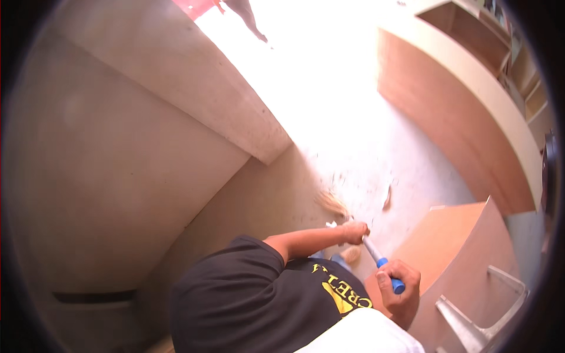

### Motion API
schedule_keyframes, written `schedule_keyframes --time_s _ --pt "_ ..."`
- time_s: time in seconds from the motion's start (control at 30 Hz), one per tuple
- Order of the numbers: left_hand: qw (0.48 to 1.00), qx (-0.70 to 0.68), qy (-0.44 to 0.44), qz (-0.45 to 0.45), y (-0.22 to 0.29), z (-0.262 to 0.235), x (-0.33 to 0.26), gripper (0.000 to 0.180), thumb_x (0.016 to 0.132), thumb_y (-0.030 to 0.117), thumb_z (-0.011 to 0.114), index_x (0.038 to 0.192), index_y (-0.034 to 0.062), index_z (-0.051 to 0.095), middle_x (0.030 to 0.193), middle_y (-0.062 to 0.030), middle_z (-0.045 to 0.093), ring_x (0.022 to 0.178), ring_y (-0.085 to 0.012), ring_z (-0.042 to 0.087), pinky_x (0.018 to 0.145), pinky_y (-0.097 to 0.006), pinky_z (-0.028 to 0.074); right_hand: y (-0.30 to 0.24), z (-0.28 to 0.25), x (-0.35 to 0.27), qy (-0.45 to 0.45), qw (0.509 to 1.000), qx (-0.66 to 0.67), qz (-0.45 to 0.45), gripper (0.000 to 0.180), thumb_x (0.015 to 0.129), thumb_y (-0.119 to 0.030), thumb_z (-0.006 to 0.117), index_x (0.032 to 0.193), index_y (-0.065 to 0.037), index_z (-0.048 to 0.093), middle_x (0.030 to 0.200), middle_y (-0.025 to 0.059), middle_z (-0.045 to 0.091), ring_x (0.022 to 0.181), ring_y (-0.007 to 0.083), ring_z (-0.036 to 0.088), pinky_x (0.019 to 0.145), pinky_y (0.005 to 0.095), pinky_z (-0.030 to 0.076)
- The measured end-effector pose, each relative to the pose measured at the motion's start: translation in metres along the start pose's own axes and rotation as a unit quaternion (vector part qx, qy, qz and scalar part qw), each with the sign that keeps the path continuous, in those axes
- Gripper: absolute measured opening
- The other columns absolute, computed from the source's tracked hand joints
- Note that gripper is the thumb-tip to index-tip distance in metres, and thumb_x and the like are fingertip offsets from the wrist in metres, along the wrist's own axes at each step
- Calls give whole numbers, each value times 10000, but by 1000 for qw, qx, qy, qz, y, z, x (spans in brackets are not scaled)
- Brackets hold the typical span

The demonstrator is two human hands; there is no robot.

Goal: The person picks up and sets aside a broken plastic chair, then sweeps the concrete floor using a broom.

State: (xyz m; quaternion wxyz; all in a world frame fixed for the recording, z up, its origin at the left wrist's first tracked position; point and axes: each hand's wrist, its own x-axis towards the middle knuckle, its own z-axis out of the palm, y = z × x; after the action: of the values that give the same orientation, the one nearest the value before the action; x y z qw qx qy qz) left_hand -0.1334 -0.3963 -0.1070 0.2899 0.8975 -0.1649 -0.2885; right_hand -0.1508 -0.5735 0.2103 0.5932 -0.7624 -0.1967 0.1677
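A broom with pale straw bristles (333, 203) reaches down to the light floor in the middle of the view. My left hand (355, 232) is closed around its shaft (372, 249), low down near the bristles. Higher up, my right hand (401, 287) wraps around the blue grip (398, 286) at the handle's top end. Small scraps and dust lie on the floor by the bristles, along with a pale, curled piece of debris (386, 197). Just below my left hand a foot (351, 254) shows in part.
Large wooden panels (135, 159) fill the left side. To the right stand a long wooden board (453, 123) and an orange-brown panel (447, 235); a metal frame (485, 329) is below. Open wooden cabinets (471, 32) stand far right. Bright light washes out the upper floor, where a limb shows.
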Motion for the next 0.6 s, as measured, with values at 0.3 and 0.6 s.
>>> schedule_keyframes --time_s 0.3,0.6 --pt "991 -64 115 9 30 -34 -49 354 760 310 735 1037 101 660 1045 -169 660 1027 -360 639 857 -461 520 -26 10 3 -15 993 14 -117 159 796 -66 685 695 -9 576 618 69 580 547 162 531 536 305 421" --pt "904 -182 190 -337 -101 48 -184 395 773 79 596 1164 71 657 1150 -184 674 1104 -352 636 927 -423 518 2 11 33 182 965 66 -177 235 913 -79 667 789 -63 467 701 27 493 642 104 474 618 259 393"
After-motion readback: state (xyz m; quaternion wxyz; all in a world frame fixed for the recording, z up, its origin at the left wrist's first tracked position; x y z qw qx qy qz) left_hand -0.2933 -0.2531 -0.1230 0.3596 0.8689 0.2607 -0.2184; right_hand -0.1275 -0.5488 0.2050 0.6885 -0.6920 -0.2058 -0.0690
